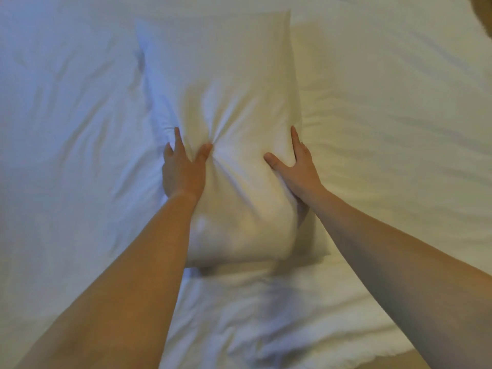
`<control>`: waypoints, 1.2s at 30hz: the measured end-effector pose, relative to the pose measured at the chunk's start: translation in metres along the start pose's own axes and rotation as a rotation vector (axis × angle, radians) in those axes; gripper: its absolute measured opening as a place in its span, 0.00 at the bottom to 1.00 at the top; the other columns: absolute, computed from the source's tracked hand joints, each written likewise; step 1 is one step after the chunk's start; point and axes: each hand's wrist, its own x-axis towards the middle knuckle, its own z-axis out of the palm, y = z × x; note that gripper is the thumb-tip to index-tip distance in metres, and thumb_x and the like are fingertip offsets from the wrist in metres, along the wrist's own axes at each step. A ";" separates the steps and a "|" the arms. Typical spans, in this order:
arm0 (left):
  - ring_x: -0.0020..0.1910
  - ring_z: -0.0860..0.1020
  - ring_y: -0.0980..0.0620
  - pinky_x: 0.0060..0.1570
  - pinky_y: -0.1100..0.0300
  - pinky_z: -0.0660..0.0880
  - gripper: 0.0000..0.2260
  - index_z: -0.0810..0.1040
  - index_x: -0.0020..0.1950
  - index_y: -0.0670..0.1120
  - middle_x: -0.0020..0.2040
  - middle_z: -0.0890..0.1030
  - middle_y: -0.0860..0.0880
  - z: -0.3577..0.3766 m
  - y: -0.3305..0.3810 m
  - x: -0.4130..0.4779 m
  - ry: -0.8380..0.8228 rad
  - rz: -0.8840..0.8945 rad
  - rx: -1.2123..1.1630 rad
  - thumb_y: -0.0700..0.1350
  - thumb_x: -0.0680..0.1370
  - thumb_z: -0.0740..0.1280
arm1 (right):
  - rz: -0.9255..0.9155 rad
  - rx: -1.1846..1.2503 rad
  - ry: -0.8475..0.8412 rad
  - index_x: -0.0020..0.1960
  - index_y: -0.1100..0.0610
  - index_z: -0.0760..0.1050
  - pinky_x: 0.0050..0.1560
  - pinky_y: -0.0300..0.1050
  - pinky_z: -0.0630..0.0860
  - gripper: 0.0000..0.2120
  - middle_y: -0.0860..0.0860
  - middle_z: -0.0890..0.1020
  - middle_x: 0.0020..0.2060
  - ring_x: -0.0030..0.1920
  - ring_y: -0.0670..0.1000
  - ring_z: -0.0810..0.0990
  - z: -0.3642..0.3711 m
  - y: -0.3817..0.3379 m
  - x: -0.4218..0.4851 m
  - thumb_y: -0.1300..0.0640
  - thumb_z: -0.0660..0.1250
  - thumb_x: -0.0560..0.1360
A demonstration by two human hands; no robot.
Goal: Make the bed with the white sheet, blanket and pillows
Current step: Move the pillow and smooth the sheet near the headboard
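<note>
white cotton fills the frame: a plump pillow (234, 83) lies at the centre, its long axis running from 12 to 6 o'clock, on top of the wrinkled white bedding (66, 129) that covers the bed on all sides. the left hand (182, 171) grips the pillow's 9 o'clock edge near its lower half. its thumb digs into the top face so the cloth gathers in creases around it, and its fingers (177, 139) curl round the side. the right hand (295, 169) holds the 3 o'clock edge opposite, thumb spread across the top and one finger stretched straight along the side. its other fingers are hidden behind the pillow. a flatter white layer (314, 83) shows just beside and partly under the pillow at 3 o'clock. i cannot tell whether it is a second pillow.
</note>
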 end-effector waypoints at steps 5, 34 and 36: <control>0.65 0.75 0.40 0.62 0.47 0.73 0.20 0.76 0.69 0.53 0.67 0.76 0.44 -0.020 0.015 -0.019 0.146 0.057 -0.025 0.60 0.85 0.53 | -0.091 -0.005 0.027 0.80 0.34 0.49 0.75 0.61 0.62 0.45 0.53 0.65 0.77 0.78 0.56 0.59 -0.003 -0.014 -0.015 0.28 0.67 0.71; 0.46 0.78 0.47 0.41 0.56 0.70 0.14 0.78 0.49 0.47 0.49 0.80 0.50 -0.356 -0.204 -0.134 0.441 0.255 -0.202 0.54 0.85 0.60 | -0.223 0.171 0.012 0.80 0.38 0.57 0.73 0.57 0.68 0.43 0.51 0.71 0.69 0.71 0.54 0.71 0.223 -0.199 -0.301 0.34 0.72 0.70; 0.46 0.78 0.47 0.42 0.54 0.72 0.14 0.79 0.50 0.47 0.49 0.80 0.51 -0.382 -0.232 -0.135 0.491 0.233 -0.185 0.55 0.85 0.60 | -0.257 0.162 -0.052 0.80 0.40 0.58 0.72 0.54 0.69 0.42 0.51 0.72 0.68 0.70 0.53 0.72 0.248 -0.221 -0.312 0.36 0.73 0.72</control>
